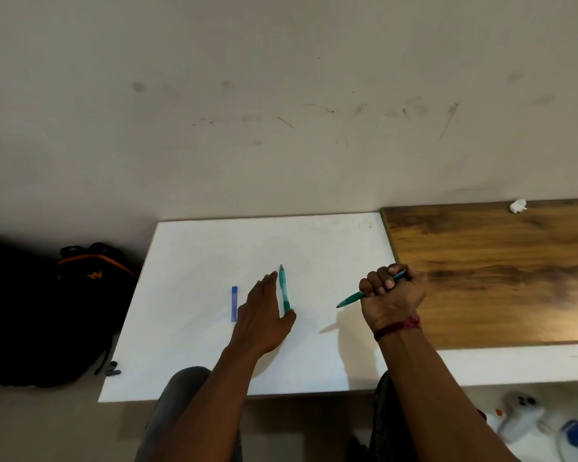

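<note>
Fingers of the left hand are lying straight and close together, palm down, on the white board, and they are gripping nothing. The loose pen, teal in colour, is lying flat on the board just to the right of the index finger and is running roughly parallel to it. Its far tip is reaching slightly past the fingertips. The left thumb is spreading out to the right and is meeting the pen's near end (contact along the index finger cannot be confirmed). A small blue case is lying flat just to the left of these fingers, apart from them.

Fingers of the right hand are curling into a fist round the gripped pen, also teal. This pen is crossing the fist at a slant, and its long end is sticking out to the left of the knuckles, above the board. A red thread is circling the right wrist. The two hands are resting well apart.

Right of the right-hand fingers, a wooden top is adjoining the board, and a crumpled white scrap is sitting at its far edge. Far left of the left-hand fingers, a dark backpack is sitting on the floor.
</note>
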